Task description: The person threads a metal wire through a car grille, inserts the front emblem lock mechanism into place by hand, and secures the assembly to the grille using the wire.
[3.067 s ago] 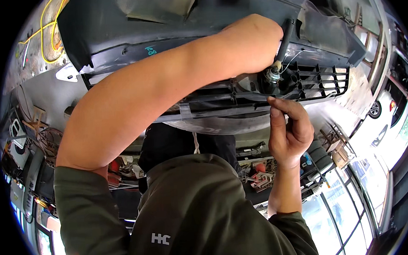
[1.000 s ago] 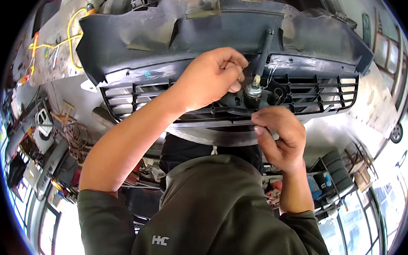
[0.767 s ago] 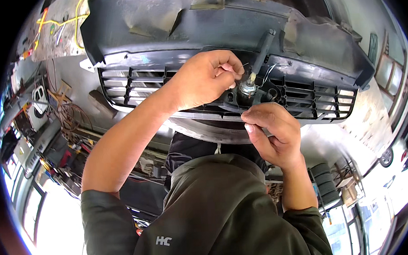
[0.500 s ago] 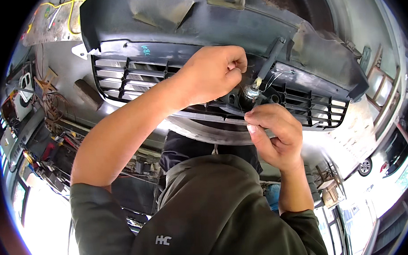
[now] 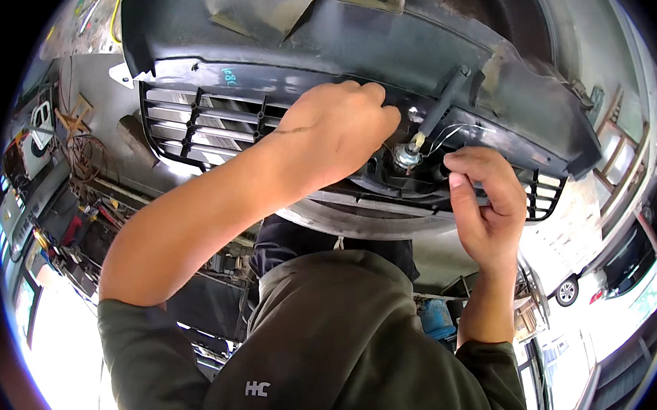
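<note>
A dark plastic car bumper cover (image 5: 387, 37) with a slatted grille (image 5: 215, 122) lies across in front of me, its inner side showing. My left hand (image 5: 343, 127) is closed over the middle of the grille, its fingertips tucked out of sight. Just right of it sits a small silvery lamp socket (image 5: 407, 155) with a pale connector and thin wires (image 5: 445, 136). My right hand (image 5: 493, 194) is pinched, thumb against forefinger, beside the wires and the grille's right part. Whatever lies between those fingertips is too small to make out. A dark strut (image 5: 444, 106) slants above the socket.
A curved grey rim (image 5: 344, 222) shows under the bumper cover, near my body. Tools and a yellow cord (image 5: 117, 20) lie on a worn surface at the far left. Cluttered shelving (image 5: 73, 238) stands left, a wooden frame (image 5: 619, 137) right, and a blue container (image 5: 437, 317) lower right.
My right hand has moved right and slightly up, away from the grille's lower middle edge. My left hand has rolled over, its back now more toward me. The view has shifted slightly.
</note>
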### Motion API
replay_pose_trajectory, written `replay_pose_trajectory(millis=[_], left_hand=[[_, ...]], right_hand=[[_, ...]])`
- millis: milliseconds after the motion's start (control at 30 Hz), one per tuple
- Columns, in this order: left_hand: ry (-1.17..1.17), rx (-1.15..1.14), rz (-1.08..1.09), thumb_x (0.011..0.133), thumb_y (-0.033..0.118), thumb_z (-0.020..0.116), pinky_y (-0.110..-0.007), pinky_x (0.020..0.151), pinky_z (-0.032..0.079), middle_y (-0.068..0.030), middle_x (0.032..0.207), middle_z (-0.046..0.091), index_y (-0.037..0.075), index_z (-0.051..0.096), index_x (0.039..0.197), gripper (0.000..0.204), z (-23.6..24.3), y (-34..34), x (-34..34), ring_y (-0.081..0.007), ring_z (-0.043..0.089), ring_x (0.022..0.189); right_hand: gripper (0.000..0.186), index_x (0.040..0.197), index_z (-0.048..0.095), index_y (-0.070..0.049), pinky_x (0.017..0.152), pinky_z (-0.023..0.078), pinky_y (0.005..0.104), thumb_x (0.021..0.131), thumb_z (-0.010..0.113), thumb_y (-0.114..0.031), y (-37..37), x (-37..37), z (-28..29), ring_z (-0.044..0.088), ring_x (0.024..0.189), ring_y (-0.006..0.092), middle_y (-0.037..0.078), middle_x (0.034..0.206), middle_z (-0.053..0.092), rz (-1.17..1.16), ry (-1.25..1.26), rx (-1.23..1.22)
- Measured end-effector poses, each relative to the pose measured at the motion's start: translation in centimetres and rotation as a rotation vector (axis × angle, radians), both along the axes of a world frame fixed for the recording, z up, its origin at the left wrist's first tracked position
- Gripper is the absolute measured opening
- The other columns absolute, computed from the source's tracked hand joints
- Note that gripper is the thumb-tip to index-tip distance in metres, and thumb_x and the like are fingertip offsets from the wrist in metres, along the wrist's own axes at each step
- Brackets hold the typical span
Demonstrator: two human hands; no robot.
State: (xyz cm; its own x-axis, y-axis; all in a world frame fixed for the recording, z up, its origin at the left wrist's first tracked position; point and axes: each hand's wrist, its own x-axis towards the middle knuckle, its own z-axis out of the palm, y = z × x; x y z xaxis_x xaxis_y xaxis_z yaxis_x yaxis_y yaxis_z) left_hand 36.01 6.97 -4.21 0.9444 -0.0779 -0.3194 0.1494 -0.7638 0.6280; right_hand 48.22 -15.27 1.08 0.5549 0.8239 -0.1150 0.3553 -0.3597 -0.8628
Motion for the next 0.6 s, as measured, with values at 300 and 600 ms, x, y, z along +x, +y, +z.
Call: replay_pose_trajectory(millis=[300, 600], left_hand=[[-0.033, -0.365, 0.438, 0.083, 0.000, 0.068, -0.041, 0.064, 0.050, -0.0117, 0.086, 0.062, 0.002, 0.070, 0.102, 0.019, -0.1, -0.2, -1.0, -0.0307, 0.063, 0.073], [0.107, -0.256, 0.430, 0.084, 0.006, 0.068, -0.046, 0.064, 0.051, -0.0125, 0.082, 0.061, 0.004, 0.069, 0.096, 0.012, 0.3, -0.6, -0.3, -0.0373, 0.063, 0.074]], right_hand=[[0.028, 0.116, 0.069, -0.002, 0.063, 0.047, 0.0263, 0.089, 0.077, 0.001, 0.1, -1.0, -2.0, 0.060, 0.075, 0.0132, 0.009, 0.107, 0.072, -0.084, 0.166, -0.114], [0.028, 0.113, 0.069, 0.001, 0.056, 0.050, 0.0264, 0.089, 0.082, 0.001, 1.0, 0.3, -3.1, 0.060, 0.062, 0.0135, 0.012, 0.107, 0.075, -0.041, 0.190, -0.174]])
